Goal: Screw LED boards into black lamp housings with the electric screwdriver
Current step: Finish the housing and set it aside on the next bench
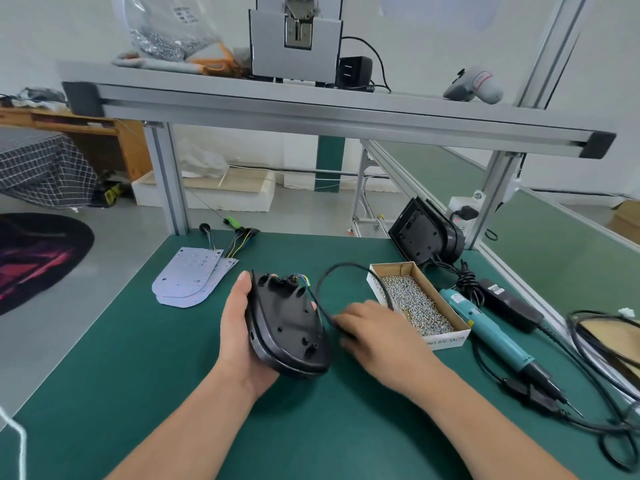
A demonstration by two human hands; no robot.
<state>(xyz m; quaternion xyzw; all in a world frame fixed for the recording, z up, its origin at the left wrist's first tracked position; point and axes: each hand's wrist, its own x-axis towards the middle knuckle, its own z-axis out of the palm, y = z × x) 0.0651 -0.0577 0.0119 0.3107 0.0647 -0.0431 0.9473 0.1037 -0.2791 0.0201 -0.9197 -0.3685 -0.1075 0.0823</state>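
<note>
My left hand (239, 327) holds a black lamp housing (287, 327) tilted on its edge above the green mat, back side towards me, with coloured wires at its top. A black cable (323, 282) loops from the housing. My right hand (377, 330), blurred, sits just right of the housing and pinches that cable. Pale LED boards (188, 278) lie stacked at the left with wire bundles. The teal electric screwdriver (498, 336) lies on the mat at the right, untouched.
A cardboard box of screws (420, 303) sits between my right hand and the screwdriver. More black housings (424, 233) lean against the frame post at the back right. A power adapter (509, 303) and tangled cables (588, 410) cover the right side. An aluminium shelf (311, 105) spans overhead.
</note>
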